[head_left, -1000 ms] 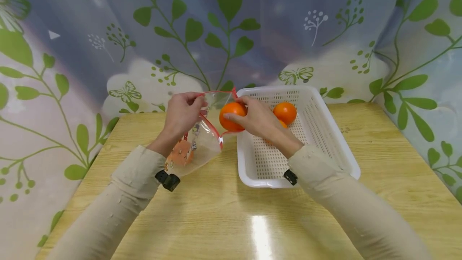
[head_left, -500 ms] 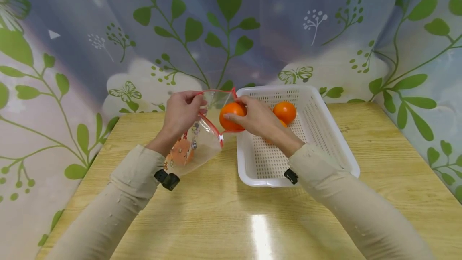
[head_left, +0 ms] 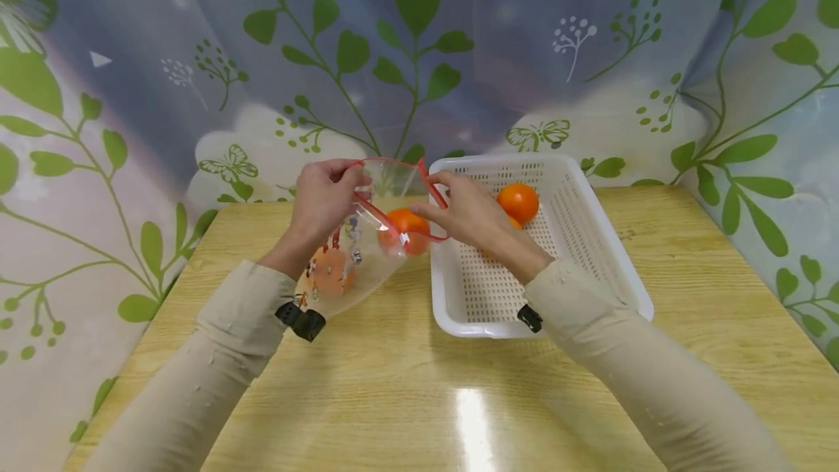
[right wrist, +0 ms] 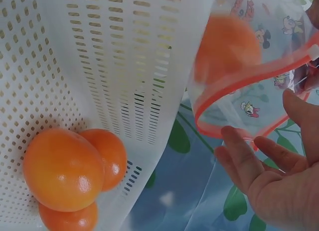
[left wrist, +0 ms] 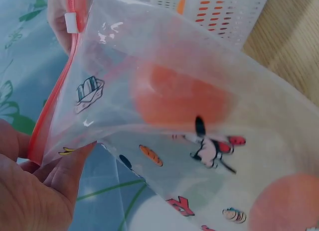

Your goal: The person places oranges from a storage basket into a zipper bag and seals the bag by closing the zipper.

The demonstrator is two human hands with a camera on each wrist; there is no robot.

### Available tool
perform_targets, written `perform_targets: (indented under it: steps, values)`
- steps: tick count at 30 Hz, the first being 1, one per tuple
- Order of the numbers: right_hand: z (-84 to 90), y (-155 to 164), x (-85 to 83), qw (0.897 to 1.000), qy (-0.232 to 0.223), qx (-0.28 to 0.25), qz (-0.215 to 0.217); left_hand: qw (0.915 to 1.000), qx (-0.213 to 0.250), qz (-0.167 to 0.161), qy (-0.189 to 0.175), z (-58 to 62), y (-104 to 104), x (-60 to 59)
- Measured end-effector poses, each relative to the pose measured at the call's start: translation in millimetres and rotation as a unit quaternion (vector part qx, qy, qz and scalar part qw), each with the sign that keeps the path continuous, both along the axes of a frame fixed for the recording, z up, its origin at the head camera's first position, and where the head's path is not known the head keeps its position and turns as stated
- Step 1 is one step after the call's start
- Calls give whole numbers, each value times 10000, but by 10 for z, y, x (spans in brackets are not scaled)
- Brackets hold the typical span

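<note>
My left hand (head_left: 323, 199) pinches the red zip edge of a clear zip bag (head_left: 370, 279) printed with cartoon figures. Inside the bag lies one orange (head_left: 333, 270), low and to the left. A second orange (head_left: 405, 228) is just inside the mouth, seen through the film in both wrist views. At the mouth's right side is my right hand (head_left: 475, 213), its thumb and fingers spread with nothing between them. In the right wrist view its fingertips (right wrist: 232, 136) are right at the red rim. A white slider (left wrist: 71, 23) sits on the zip.
A white perforated plastic basket (head_left: 639, 301) stands on the wooden table (head_left: 367, 399), right of the bag. Three oranges (right wrist: 62, 169) sit together in it, partly behind my right hand in the head view. A leaf-patterned curtain (head_left: 419, 42) hangs behind the table.
The orange has left my right hand's grip and dropped into the bag. The right fingers have loosened. My left hand has shifted slightly left and up, still pinching the edge.
</note>
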State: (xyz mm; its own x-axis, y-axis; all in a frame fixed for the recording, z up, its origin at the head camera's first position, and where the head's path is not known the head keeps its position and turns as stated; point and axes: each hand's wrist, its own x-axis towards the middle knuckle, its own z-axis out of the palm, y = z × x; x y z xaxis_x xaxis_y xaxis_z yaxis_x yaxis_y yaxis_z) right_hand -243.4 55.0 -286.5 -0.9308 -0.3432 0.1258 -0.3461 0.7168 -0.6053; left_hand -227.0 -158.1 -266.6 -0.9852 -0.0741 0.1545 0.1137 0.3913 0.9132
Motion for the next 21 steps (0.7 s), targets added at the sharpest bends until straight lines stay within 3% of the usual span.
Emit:
perform_targets:
  steps: [9, 21]
  values:
    - [29, 177, 11, 9992, -257, 284, 81, 9999, 164, 4, -22, -17, -26, -22]
    - [-4, 690, -138, 9955, -432, 843, -70, 10000, -24, 66, 4, -17, -27, -40]
